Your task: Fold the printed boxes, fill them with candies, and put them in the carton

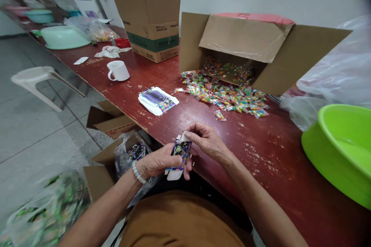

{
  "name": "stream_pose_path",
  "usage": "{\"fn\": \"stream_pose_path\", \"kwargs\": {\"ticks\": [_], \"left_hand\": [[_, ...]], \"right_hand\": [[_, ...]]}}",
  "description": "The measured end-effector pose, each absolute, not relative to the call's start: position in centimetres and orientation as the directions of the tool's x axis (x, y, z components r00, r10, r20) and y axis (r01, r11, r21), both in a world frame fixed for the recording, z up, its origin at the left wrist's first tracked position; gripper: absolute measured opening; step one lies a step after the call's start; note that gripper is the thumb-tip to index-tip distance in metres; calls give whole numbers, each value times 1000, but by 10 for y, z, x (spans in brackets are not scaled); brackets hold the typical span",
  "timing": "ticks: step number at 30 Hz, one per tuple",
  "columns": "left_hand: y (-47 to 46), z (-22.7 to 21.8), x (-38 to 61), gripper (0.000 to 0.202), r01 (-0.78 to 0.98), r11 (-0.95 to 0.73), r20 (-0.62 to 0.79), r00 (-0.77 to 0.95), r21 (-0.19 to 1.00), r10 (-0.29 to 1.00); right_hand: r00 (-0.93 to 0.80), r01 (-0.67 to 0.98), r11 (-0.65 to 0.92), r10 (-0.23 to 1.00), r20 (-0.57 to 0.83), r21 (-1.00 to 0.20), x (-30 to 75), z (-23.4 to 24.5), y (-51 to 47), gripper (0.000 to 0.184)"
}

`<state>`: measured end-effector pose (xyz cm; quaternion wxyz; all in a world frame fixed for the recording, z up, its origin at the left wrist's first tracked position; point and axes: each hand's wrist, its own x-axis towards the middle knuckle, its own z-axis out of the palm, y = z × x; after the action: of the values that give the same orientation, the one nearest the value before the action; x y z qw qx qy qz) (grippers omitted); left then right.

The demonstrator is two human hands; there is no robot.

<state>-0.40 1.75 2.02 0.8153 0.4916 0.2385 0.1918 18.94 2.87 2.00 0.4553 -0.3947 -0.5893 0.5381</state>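
A small purple printed carton [180, 149] with white end flaps is held over the table's front edge. My left hand [164, 159] wraps round its sides, the thumb lying across the printed front. At its upper end, my right hand [204, 139] pinches a white flap between thumb and fingers. The carton's lower flap sticks out below. Beyond my hands lies a stack of flat, unfolded cartons [158, 100] on the red table. Small clear packets of colourful candy [228, 94] spill from a cardboard box tipped on its side, with one packet [220, 115] lying apart.
The tipped cardboard box [246, 38] and an upright one [153, 27] stand at the back. A white mug [118, 71] is left, a green basin [339, 150] right. Below the table edge, an open box [101, 177] holds a bag of printed cartons. A stool [43, 75] stands left.
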Motion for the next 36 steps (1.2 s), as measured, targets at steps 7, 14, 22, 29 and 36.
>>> {"fn": "stream_pose_path", "kwargs": {"ticks": [7, 14, 22, 29, 36], "left_hand": [[9, 22, 3, 41, -141, 427, -240, 652, 893, 719], [10, 16, 17, 30, -133, 332, -232, 482, 934, 845], [-2, 13, 17, 66, -104, 72, -52, 186, 992, 981], [-4, 13, 14, 51, -85, 76, -53, 253, 993, 966], [3, 17, 11, 19, -49, 101, -78, 344, 994, 936]], "right_hand": [[-210, -155, 40, 975, 73, -987, 187, 26, 6, 55], [-198, -292, -198, 970, -143, -936, 168, 18, -9, 28], [188, 43, 87, 978, 94, -995, 178, 14, 3, 32], [73, -245, 65, 996, 48, -967, 171, -2, -2, 21], [-139, -321, -193, 978, -156, -927, 191, 1, 10, 31]]}}
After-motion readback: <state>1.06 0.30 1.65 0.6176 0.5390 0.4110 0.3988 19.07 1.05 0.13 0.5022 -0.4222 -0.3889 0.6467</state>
